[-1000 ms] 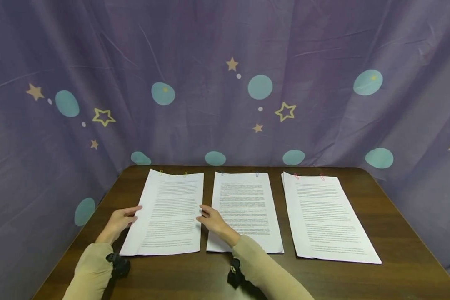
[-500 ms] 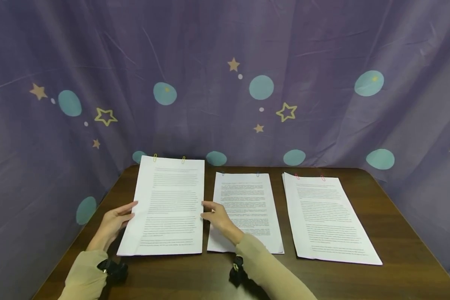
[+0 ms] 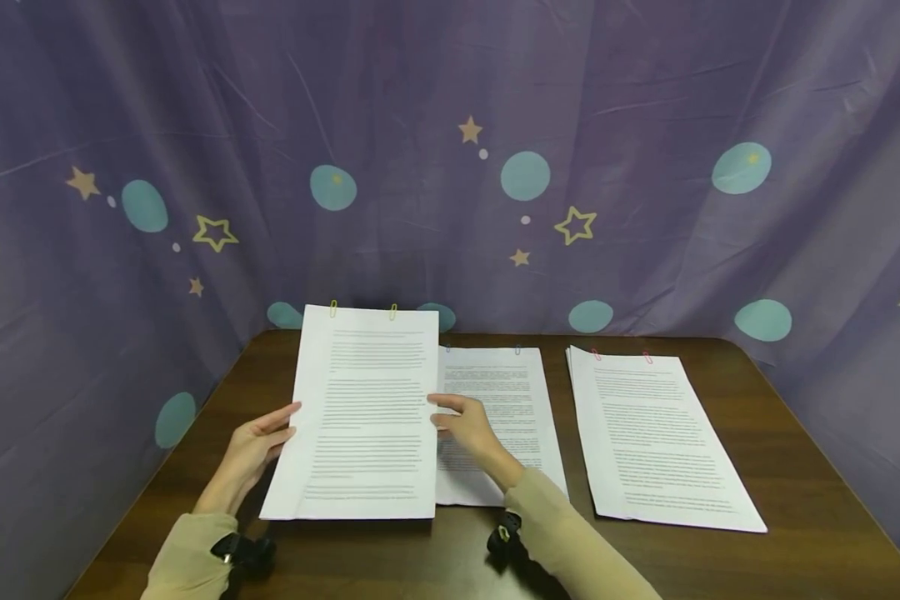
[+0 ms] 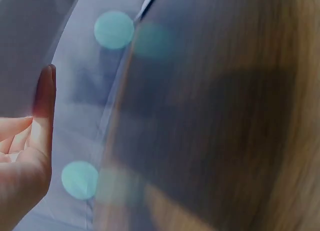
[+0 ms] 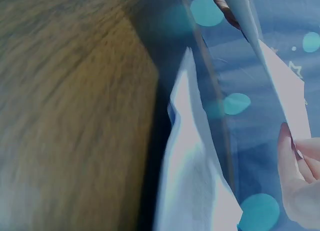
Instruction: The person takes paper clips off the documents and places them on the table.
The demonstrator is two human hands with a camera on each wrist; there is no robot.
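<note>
A stack of printed sheets [image 3: 367,417] with two yellow paper clips [image 3: 333,309] on its top edge is held up off the table, tilted toward me. My left hand [image 3: 249,454] pinches its left edge between thumb and fingers. On the right edge, my right hand [image 3: 471,427] pinches it the same way. In the left wrist view the stack's underside [image 4: 25,51] shows above my thumb. The raised stack covers the left part of a second stack [image 3: 502,425] with blue clips, which lies on the table behind it.
A third stack [image 3: 667,442] with pink paper clips [image 3: 648,357] lies on the brown wooden table [image 3: 780,467] at the right. Behind the table hangs a purple curtain [image 3: 420,125] with stars and teal dots.
Both hands have lifted the yellow-clipped stack from the table, its top edge rising first. Then they have carried it to the right, partly over the blue-clipped stack. The other stacks stay put.
</note>
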